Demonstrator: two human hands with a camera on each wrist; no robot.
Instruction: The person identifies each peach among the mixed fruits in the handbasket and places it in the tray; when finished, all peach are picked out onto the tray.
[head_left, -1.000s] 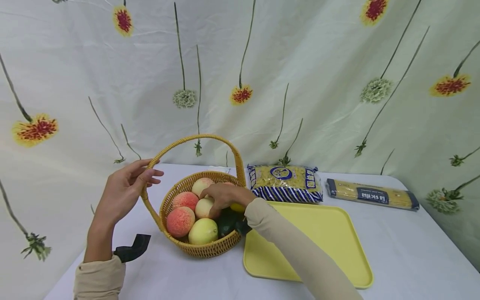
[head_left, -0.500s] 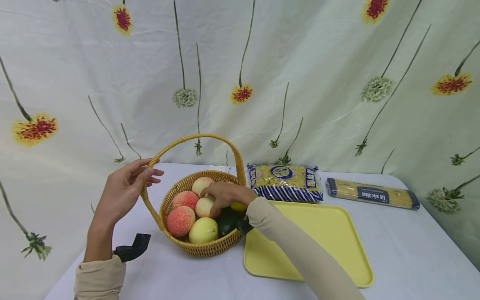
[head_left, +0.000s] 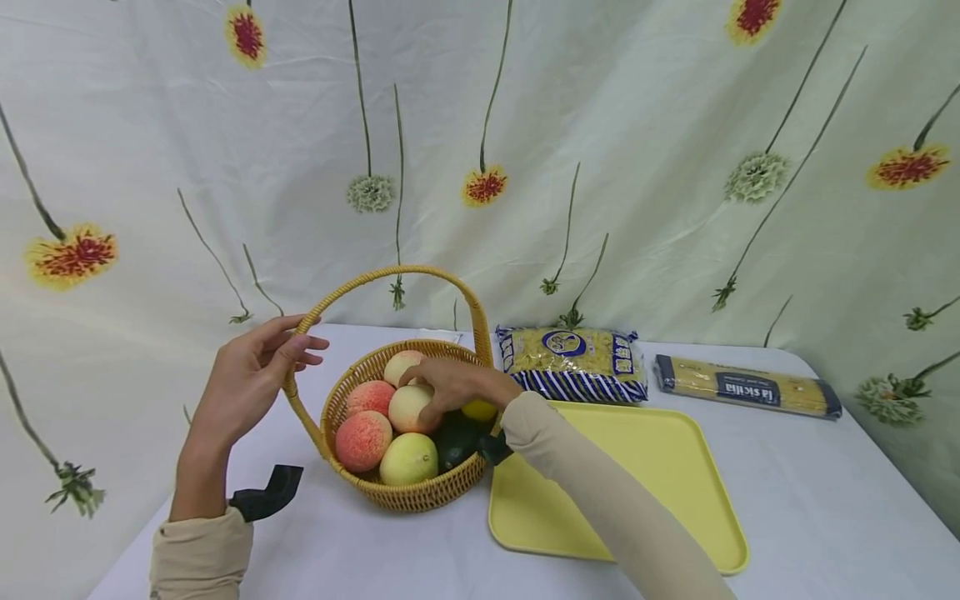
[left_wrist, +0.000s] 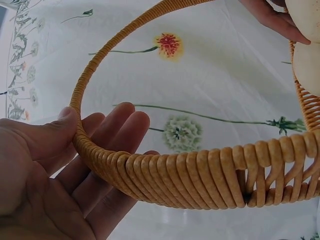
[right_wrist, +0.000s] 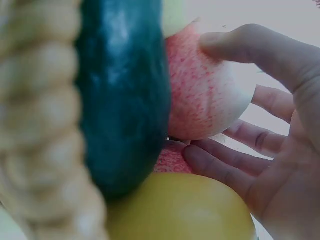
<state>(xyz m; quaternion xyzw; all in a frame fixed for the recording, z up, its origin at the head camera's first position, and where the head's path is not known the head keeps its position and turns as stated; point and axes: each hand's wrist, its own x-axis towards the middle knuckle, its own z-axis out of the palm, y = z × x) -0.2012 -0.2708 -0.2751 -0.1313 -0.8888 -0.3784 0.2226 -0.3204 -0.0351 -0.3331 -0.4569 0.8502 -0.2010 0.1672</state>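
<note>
My left hand (head_left: 251,375) holds one side of the woven basket's arched handle (left_wrist: 102,55), thumb in front and fingers behind it. The basket (head_left: 408,500) stands on the table, filled with fruit. Inside it, my right hand (head_left: 457,387) grips a pale peach (head_left: 408,408) between thumb and fingers. The right wrist view shows this peach's red-speckled side (right_wrist: 200,95). Around it lie two red peaches (head_left: 363,440), another pale peach (head_left: 402,367) behind, a yellow-green round fruit (head_left: 408,460), a smooth dark green fruit (head_left: 456,442) and a yellow fruit (head_left: 480,410) partly under my hand.
A yellow tray (head_left: 645,458) lies right of the basket, under my right forearm. Behind it are a bag of pasta (head_left: 570,364) and a long spaghetti pack (head_left: 750,387). A flower-printed cloth (head_left: 637,125) hangs behind the table.
The pale peach in my right hand has risen slightly, with the hand shifting a little to the right. My left hand stays on the handle.
</note>
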